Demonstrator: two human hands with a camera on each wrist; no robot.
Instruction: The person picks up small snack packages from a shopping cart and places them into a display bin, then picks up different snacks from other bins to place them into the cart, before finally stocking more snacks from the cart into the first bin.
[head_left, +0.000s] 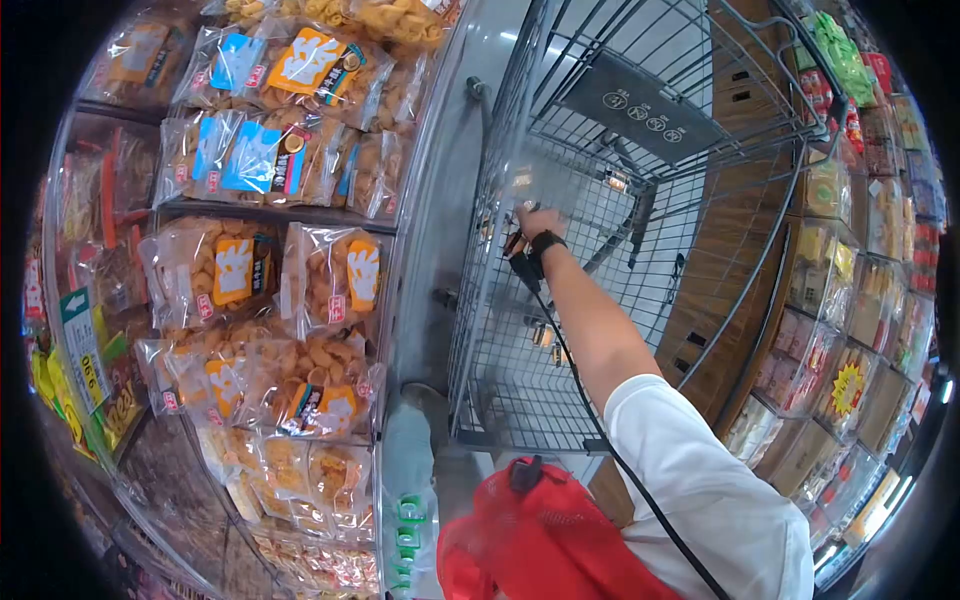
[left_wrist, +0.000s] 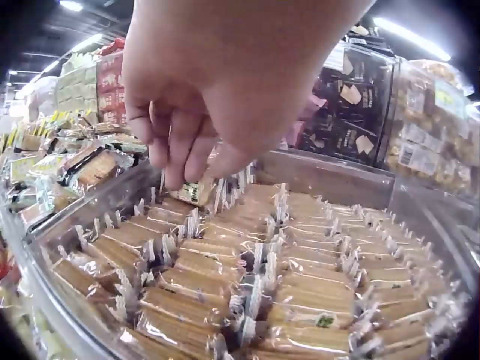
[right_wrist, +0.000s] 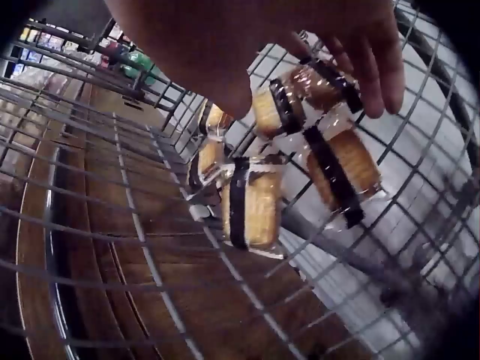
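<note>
In the left wrist view, the left hand (left_wrist: 217, 82) reaches down over a clear bin of wrapped biscuits (left_wrist: 311, 292). Its fingers and thumb curl round a small wrapped packet (left_wrist: 193, 192) at the back left of the bin. The right hand (head_left: 541, 226) is low inside the wire cart (head_left: 520, 405) in the head view. From the right wrist, the same hand (right_wrist: 277, 41) hangs with fingers loosely spread above several black-banded packets (right_wrist: 253, 206) on the wire mesh. One packet (right_wrist: 322, 84) lies right under its fingers; whether they touch is unclear.
Shelves of bagged snacks (head_left: 232, 270) line the left side of the cart. Boxed goods (head_left: 822, 285) stand on the right. A grey panel with symbols (head_left: 648, 108) hangs at the cart's far end. A red bag (head_left: 535, 530) is near the body.
</note>
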